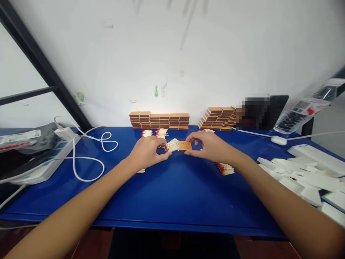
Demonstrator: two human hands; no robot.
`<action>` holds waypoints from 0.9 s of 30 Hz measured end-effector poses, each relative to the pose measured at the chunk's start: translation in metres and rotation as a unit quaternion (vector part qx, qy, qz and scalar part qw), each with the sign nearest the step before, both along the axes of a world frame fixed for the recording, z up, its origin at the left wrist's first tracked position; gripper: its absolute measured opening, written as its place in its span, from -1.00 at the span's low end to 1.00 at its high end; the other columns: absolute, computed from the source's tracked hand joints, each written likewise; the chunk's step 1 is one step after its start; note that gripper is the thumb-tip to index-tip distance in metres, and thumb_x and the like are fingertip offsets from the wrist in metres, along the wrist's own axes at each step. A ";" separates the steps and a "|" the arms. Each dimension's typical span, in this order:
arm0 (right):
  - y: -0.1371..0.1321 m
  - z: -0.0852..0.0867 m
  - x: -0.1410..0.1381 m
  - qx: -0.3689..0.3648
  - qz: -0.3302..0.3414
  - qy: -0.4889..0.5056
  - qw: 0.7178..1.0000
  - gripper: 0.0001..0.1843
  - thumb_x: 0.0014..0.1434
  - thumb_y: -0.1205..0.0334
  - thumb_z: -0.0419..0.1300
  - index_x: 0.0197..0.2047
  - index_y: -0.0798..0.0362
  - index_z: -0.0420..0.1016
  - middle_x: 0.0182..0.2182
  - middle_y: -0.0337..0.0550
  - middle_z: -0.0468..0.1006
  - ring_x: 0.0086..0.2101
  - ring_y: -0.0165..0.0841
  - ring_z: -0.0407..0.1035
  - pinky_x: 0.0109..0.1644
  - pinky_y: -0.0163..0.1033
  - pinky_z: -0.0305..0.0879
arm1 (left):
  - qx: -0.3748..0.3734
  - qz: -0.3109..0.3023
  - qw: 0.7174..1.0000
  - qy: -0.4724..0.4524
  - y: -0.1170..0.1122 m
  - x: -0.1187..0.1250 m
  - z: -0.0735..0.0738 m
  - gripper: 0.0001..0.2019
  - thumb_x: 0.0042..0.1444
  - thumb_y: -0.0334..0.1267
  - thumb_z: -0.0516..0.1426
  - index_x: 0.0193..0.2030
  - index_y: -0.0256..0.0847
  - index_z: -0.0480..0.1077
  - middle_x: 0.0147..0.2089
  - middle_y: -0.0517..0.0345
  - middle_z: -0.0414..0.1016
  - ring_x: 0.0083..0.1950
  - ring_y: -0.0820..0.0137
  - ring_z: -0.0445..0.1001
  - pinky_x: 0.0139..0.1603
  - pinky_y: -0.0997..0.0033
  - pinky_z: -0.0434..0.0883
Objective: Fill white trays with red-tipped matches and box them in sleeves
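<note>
My left hand [150, 151] grips a white matchbox tray [172, 145] filled with red-tipped matches, thumb in front and fingers behind. The tray's right end meets an orange matchbox sleeve [185, 145]; whether it has entered the sleeve I cannot tell. Thumb and fingers of my right hand [207, 145] are closed on the sleeve's right end. Behind my left hand lie piles of loose matches [161, 133]. Another match pile [225, 169] is just below my right wrist, and one more shows partly behind that hand.
Stacked matchboxes [169, 121] stand along the wall, with a second, leaning stack [217, 118] farther right. White empty trays [302, 176] are heaped at the right. A plastic bottle [304, 108] leans at the back right. White cables [88, 158] and a power strip [51, 167] lie left.
</note>
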State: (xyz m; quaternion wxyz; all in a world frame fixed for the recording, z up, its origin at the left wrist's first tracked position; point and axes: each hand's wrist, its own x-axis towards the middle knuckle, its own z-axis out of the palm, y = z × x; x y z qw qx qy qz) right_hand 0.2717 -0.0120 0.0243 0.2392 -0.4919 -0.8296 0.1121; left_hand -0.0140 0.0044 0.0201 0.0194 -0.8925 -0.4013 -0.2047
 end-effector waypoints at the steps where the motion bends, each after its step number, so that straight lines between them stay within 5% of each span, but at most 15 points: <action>1: 0.000 0.000 0.000 0.002 0.000 0.002 1.000 -0.55 0.14 -0.16 0.45 -0.06 -0.02 0.66 -0.26 -0.11 0.64 -0.26 -0.20 0.48 -0.20 -0.15 0.30 | 0.000 0.007 1.000 -0.001 0.000 0.000 0.000 -0.73 0.25 -0.02 0.35 -0.08 -0.17 0.64 -0.16 0.06 0.75 -0.15 0.17 0.71 -0.23 0.31 0.45; 27: 0.003 -0.005 -0.003 0.015 -0.002 0.060 0.998 -0.54 0.19 -0.11 0.44 0.06 -0.05 0.70 -0.36 -0.17 0.62 -0.41 -0.29 0.41 -0.28 -0.18 0.27 | -0.048 -0.047 0.993 -0.100 0.006 -0.002 -0.003 -0.83 0.16 -0.13 0.36 -0.16 -0.14 0.62 -0.20 0.15 0.75 -0.19 0.25 0.70 -0.17 0.32 0.52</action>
